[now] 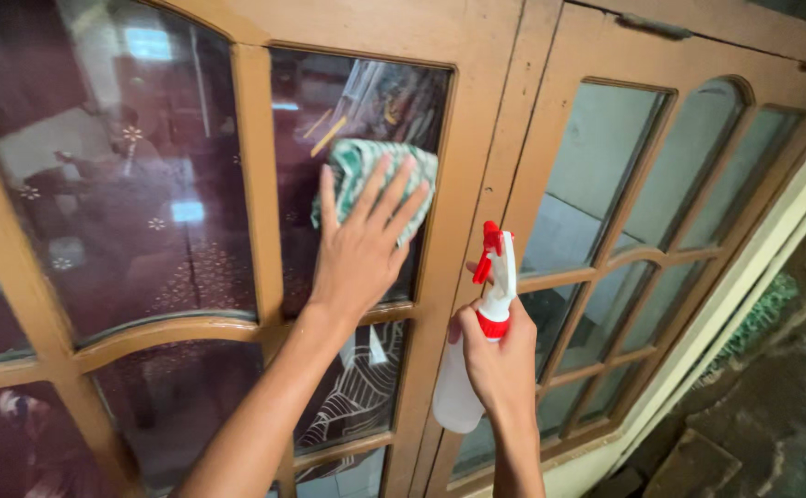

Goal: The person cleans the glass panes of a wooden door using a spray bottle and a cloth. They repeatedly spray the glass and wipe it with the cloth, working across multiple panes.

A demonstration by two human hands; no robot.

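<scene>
1. Left hand: fingers spread flat, palm pressing a green-and-white cloth against a glass pane. Nothing is gripped; the cloth is pinned between palm and glass, bunched, showing past the fingertips at the top.
2. That pane sits in the upper middle of a brown wooden window frame, just left of the centre post. Cloth lies toward the pane's right edge, close to the wood.
3. Right hand: closed around the neck of a spray bottle, white body, red collar and red trigger. One finger seems to rest near the trigger; whether it is squeezing cannot be told.
4. Bottle's long axis runs nearly upright, tilted slightly, nozzle up and facing left toward the pane with the cloth.
5. Relation: the cloth lies up and left of the nozzle, near it. Left hand is already on the glass; right hand hangs lower, off the glass, in front of the post.
6. Right-hand panes untouched by either hand.
</scene>
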